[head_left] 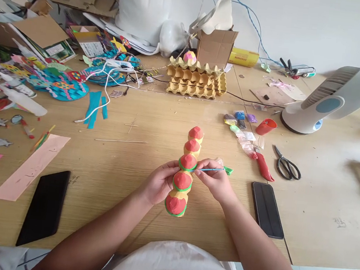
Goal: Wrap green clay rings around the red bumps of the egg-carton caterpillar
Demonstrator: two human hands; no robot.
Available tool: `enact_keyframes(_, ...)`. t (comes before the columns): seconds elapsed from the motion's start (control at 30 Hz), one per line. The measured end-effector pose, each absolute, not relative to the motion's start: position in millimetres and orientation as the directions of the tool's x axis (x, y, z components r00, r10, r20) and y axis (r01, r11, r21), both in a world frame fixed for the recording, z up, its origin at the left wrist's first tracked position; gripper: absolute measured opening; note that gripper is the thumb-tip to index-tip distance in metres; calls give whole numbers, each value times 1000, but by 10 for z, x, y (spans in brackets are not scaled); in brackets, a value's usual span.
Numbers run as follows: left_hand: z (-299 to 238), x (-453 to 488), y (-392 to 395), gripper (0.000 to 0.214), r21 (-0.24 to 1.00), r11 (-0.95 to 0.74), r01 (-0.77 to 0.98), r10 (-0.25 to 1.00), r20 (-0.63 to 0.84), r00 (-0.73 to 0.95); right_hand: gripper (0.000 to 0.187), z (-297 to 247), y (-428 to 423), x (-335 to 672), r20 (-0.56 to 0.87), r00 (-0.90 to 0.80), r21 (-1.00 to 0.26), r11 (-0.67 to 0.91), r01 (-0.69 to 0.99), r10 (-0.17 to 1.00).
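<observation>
A strip of egg carton [180,194] with several cups runs away from me, held over the table. Red clay covers the top of each cup, and thin green bands ring the nearest three. My left hand [161,181] grips the strip from its left side, fingers partly hidden beneath. In my right hand [216,182] a thin blue stick [210,169] is pinched, its tip touching the green band on the third cup. A green piece of clay in wrapping [228,170] lies just beyond my right hand.
Scissors [287,164], red-handled pliers [265,165] and a red cup [266,126] lie to the right, near a phone [267,210] and fan [326,102]. Stacked egg cartons [196,79] stand behind. A black tablet [44,206], pink paper strip [29,167] and crafts [60,82] lie left.
</observation>
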State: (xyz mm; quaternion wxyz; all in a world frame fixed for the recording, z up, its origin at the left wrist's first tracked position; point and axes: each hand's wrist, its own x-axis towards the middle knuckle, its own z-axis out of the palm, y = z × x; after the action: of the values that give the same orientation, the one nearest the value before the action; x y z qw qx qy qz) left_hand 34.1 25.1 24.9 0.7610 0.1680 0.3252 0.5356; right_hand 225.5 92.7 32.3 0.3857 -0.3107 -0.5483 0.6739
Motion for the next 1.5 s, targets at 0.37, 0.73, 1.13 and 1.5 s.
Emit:
enact_keyframes(0.37, 243, 335, 240, 24, 594, 372, -713, 924, -308, 225, 32, 347, 867, 2215, 17, -468, -986, -63, -156, 884)
enact_keyframes(0.73, 325, 331, 222, 15, 565, 405, -718, 912, -302, 277, 36, 394, 871, 2200, -35, -488, -966, -154, -206, 872)
enact_keyframes(1.13, 280, 352, 197, 17, 577, 375, -726, 925, -282, 254, 27, 416, 798, 2203, 20, -459, -975, -83, -204, 888)
enact_keyframes(1.5, 342, 377, 185, 17, 568, 383, -729, 922, -287, 261, 30, 407, 740, 2202, -45, -472, -935, -204, -290, 880)
